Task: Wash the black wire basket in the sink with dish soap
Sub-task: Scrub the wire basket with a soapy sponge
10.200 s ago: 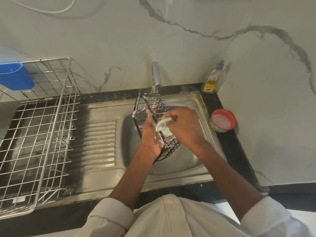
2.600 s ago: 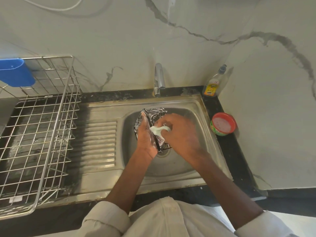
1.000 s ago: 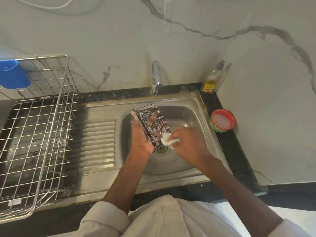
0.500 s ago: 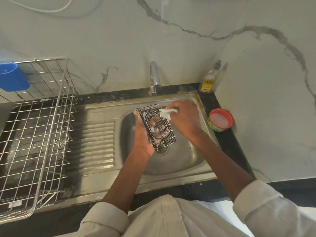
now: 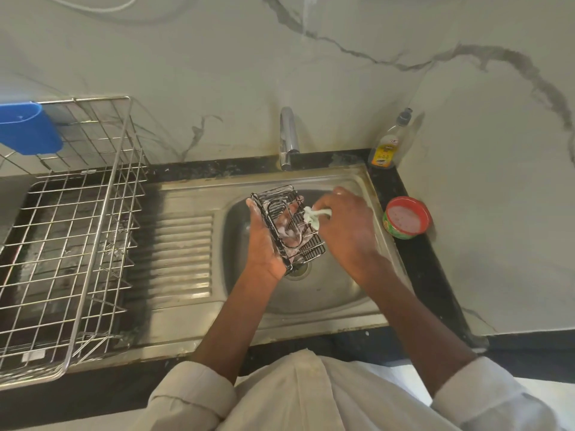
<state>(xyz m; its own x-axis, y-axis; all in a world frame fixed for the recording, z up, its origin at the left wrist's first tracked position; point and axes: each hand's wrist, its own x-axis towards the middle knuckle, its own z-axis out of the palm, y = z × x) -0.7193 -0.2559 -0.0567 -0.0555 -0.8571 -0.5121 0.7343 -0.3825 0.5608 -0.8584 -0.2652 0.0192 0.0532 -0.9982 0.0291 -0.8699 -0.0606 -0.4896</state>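
The black wire basket is held tilted over the steel sink, foam clinging to its wires. My left hand grips it from the left side and underneath. My right hand pinches a pale green scrubber and presses it against the basket's right side. The drain shows just below the basket.
A tap stands behind the sink. A dish soap bottle sits in the back right corner, with a red-rimmed tub of soap paste on the black counter. A steel drying rack with a blue holder fills the left side.
My right hand has slid the scrubber from the basket's top edge down to its right side. My left hand keeps the basket in about the same place.
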